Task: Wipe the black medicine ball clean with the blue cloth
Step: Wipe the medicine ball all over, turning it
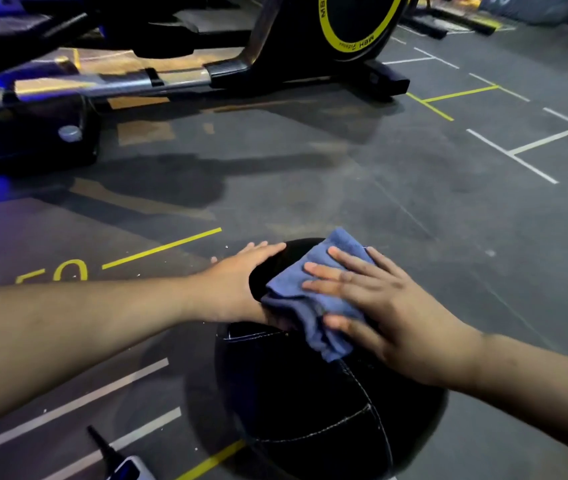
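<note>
One black medicine ball sits on the dark floor in the lower centre of the frame, its white-stitched seams showing on the near side. One blue cloth, rumpled and folded over itself, lies on the ball's upper part. Two bare hands are on the ball. The right hand comes in from the lower right and its grip is wide open: the fingers are straight and spread, pressing the cloth flat against the ball and curling round nothing. The cloth sits directly beneath those fingers, and a loose fold hangs down past the thumb. The left hand comes in from the left, also with an open grip, its fingers straight and laid flat over the ball's upper left side. The cloth's left edge lies just against this hand. One exercise machine with a yellow-ringed wheel fills the upper part of the frame. At the lower left edge is one small bottle-like object with a black nozzle, partly cut off; what it holds cannot be told. Yellow and white lines mark the floor.
</note>
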### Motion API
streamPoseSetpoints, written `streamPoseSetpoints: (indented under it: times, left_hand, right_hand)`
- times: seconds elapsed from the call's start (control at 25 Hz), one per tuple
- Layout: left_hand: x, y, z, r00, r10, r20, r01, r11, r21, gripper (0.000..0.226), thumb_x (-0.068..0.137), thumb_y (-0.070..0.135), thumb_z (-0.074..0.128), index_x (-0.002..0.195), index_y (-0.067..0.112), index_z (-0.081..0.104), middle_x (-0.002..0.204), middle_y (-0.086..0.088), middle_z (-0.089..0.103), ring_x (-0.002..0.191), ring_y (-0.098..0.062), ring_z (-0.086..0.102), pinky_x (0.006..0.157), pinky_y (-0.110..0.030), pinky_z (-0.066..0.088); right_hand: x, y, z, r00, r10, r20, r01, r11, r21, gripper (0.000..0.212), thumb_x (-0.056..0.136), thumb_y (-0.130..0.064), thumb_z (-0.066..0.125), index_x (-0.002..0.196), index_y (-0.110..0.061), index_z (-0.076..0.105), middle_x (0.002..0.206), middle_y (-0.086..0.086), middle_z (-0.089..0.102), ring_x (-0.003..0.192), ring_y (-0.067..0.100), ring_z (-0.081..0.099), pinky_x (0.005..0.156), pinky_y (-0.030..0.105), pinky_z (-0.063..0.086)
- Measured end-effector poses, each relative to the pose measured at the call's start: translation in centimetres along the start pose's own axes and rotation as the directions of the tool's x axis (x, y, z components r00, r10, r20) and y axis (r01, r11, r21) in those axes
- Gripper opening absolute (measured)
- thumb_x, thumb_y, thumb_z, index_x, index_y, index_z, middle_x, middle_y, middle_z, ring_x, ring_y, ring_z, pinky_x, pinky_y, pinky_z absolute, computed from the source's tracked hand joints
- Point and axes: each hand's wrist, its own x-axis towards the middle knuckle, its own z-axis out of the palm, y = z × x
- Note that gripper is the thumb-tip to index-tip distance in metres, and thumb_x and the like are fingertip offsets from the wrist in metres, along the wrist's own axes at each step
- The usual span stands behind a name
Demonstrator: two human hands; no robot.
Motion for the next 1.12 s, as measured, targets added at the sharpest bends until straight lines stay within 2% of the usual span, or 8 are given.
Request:
streamPoseSetpoints:
  times: [0.12,0.24,0.4,0.52,0.68,0.76,0.92,1.12]
  left_hand:
    - [0.0,0.0,-0.4,0.999,-0.023,0.024,0.023,1.0,-0.02,0.137,0.03,0.102,0.047,0.15,0.048,0.009,0.162,0.008,0.017,0.148,-0.005,-0.007,0.118,-0.06,0.0]
    - [0.9,-0.4,-1.1,1.0,-0.02,0.004,0.02,1.0,0.008,0.13,0.036,0.101,0.044,0.15,0.046,0.013,0.159,0.008,0.024,0.149,-0.008,-0.007,0.115,-0.064,-0.005]
    - [1.5,-2.1,-2.9,0.996,-0.088,-0.009,0.088,0.991,0.104,0.129,0.035,0.104,0.035,0.149,0.046,0.02,0.159,0.013,0.023,0.15,-0.012,0.001,0.113,-0.068,0.001]
    - [1.7,-4.1,-4.9,0.983,-0.16,-0.086,0.173,0.969,0.177,0.135,0.029,0.108,0.025,0.148,0.045,0.027,0.161,0.009,0.02,0.15,-0.014,0.009,0.114,-0.066,0.007]
    - [0.8,-2.0,-6.3,0.912,0.046,-0.408,-0.058,0.998,-0.017,0.072,0.075,0.074,0.055,0.131,0.03,0.057,0.141,0.012,0.052,0.131,-0.001,0.042,0.105,-0.013,0.025]
    - [0.9,0.9,-5.0,0.871,0.096,-0.482,-0.161,0.982,-0.097,0.044,0.092,0.047,0.055,0.127,0.022,0.061,0.132,0.009,0.059,0.123,-0.003,0.049,0.097,-0.003,0.027]
    - [1.4,2.0,-0.5,0.88,0.233,-0.413,-0.245,0.969,0.024,0.061,0.094,0.05,0.024,0.142,0.019,0.047,0.149,0.004,0.045,0.139,-0.011,0.037,0.118,-0.034,0.023]
    - [1.4,0.6,1.0,0.897,0.23,-0.377,-0.171,0.968,0.184,0.072,0.09,0.059,0.008,0.154,0.029,0.018,0.16,0.019,0.014,0.147,0.003,0.007,0.121,-0.049,0.002]
  right_hand:
    - [-0.5,3.0,-0.7,0.899,0.406,-0.164,-0.307,0.851,0.427,0.023,0.097,-0.046,0.048,0.118,-0.047,0.059,0.125,-0.027,0.062,0.118,-0.016,0.048,0.104,0.013,0.035]
    - [-0.9,4.9,-0.8,0.798,0.6,-0.066,-0.481,0.698,0.531,0.026,0.095,-0.048,0.05,0.11,-0.036,0.068,0.104,-0.022,0.072,0.101,-0.008,0.062,0.099,0.033,0.049]
    - [-2.0,2.9,-0.3,0.937,0.339,-0.081,-0.283,0.875,0.392,0.052,0.093,-0.063,0.038,0.141,-0.042,0.044,0.148,-0.025,0.043,0.144,0.001,0.029,0.12,0.04,0.024]
    - [-2.3,2.1,-0.2,0.996,0.089,-0.009,-0.087,0.987,0.138,0.055,0.098,-0.058,0.028,0.149,-0.037,0.033,0.16,-0.019,0.019,0.151,0.011,0.006,0.121,0.05,0.007]
    - [-1.0,1.7,-0.1,0.976,0.217,-0.018,-0.198,0.918,0.344,0.051,0.099,-0.055,0.019,0.142,-0.043,0.042,0.157,-0.027,0.022,0.15,0.003,0.004,0.122,0.052,0.004]
    - [-0.1,1.5,0.3,0.966,0.254,-0.039,-0.237,0.94,0.244,0.057,0.094,-0.067,0.021,0.143,-0.045,0.041,0.157,-0.026,0.02,0.149,0.001,0.003,0.121,0.053,0.007]
    - [1.4,1.1,1.5,0.971,0.221,-0.09,-0.223,0.975,-0.012,0.068,0.087,-0.074,0.032,0.146,-0.04,0.036,0.161,-0.016,0.019,0.151,0.013,0.005,0.119,0.055,0.013]
    - [1.3,4.0,1.9,0.967,0.154,-0.204,-0.135,0.985,0.104,0.048,0.093,-0.044,0.05,0.138,-0.027,0.054,0.151,-0.01,0.042,0.145,0.011,0.03,0.119,0.038,0.024]
